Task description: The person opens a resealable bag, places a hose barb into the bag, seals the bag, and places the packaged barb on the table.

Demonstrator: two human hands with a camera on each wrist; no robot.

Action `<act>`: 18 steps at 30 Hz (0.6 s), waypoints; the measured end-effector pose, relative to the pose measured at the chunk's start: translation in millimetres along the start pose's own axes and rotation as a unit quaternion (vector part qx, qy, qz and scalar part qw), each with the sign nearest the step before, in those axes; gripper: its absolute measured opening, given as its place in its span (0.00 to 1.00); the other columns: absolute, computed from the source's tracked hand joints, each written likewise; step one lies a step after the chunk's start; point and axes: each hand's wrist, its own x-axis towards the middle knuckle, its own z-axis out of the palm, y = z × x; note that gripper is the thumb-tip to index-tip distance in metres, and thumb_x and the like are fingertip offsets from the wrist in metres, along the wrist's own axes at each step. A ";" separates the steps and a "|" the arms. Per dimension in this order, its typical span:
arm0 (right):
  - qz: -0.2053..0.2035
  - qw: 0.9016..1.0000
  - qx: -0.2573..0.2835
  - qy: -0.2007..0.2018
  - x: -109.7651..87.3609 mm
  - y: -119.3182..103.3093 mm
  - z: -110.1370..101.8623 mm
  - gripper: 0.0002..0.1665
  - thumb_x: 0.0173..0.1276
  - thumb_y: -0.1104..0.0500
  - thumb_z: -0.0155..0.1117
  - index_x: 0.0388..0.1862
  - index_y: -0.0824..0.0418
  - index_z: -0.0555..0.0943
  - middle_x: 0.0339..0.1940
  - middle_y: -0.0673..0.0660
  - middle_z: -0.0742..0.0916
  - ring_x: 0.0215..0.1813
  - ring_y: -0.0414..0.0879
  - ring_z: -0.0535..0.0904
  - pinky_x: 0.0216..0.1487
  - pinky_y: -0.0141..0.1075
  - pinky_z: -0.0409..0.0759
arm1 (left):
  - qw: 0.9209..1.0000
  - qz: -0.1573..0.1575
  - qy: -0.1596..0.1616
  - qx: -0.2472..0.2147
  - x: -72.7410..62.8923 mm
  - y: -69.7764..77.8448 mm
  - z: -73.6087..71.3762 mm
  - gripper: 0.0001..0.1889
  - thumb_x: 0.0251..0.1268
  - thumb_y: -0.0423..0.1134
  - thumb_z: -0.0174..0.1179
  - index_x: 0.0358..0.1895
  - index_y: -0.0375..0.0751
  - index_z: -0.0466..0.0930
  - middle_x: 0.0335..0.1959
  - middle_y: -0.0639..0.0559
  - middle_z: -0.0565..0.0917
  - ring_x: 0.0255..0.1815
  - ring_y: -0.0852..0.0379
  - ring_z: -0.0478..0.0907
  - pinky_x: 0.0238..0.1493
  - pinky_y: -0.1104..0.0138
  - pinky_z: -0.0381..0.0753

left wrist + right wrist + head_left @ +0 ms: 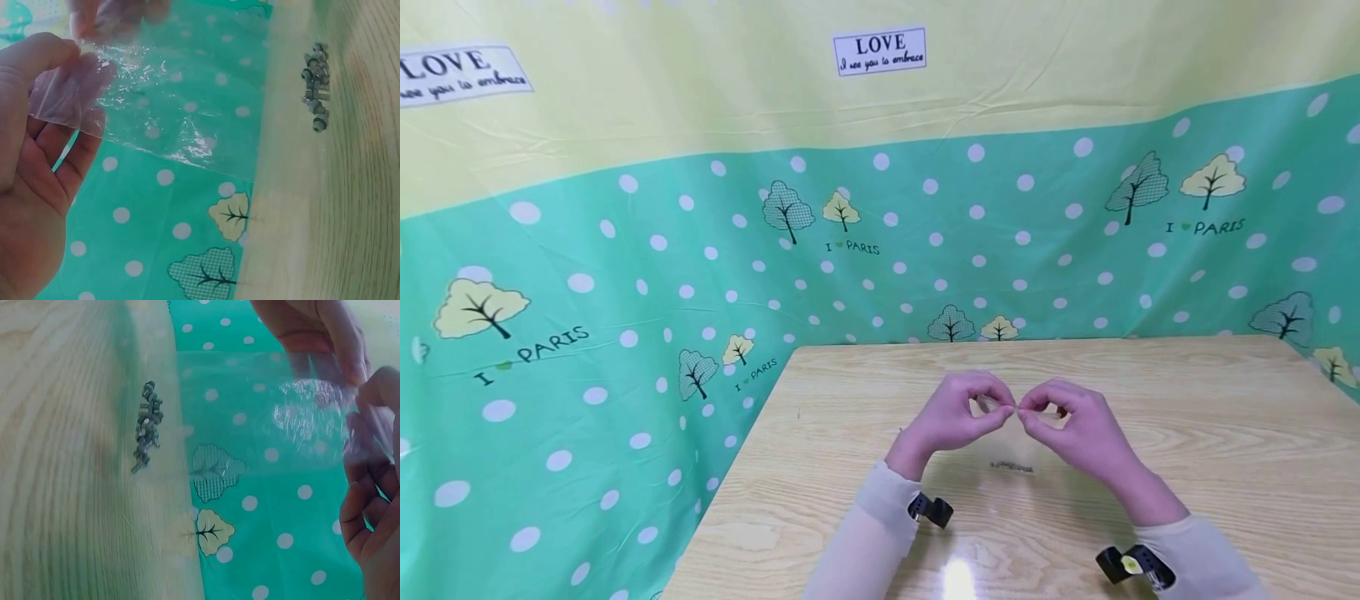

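Observation:
Both hands hold a clear plastic bag (pixel 194 112) by its top edge, with their fingertips close together. The left hand (pixel 955 414) pinches the edge between thumb and forefinger. From the other side the right hand (pixel 1081 429) pinches the same edge in the same way. Along the bag's bottom lies a row of small grey metal parts (pixel 148 428), which look like short screws; they appear to be inside the bag. The film is so transparent that its lower outline is hard to make out.
A light wood-grain table (pixel 820 467) spreads beneath the hands. Behind it and to the left hangs a green and yellow printed cloth (pixel 850 292). Black camera straps (pixel 931 508) are worn on both wrists, over pale sleeves.

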 end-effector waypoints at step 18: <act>-0.021 0.999 -0.026 -0.006 1.0 -4.3 -0.8 0.11 0.63 0.64 0.80 0.35 0.48 0.90 0.36 0.36 0.88 0.39 0.36 0.81 0.35 0.35 0.79 | 1.000 0.015 -0.008 0.021 -2.4 2.9 -5.9 0.04 0.71 0.29 0.69 0.38 0.42 0.87 0.37 0.54 0.89 0.40 0.71 0.81 0.46 0.72 0.86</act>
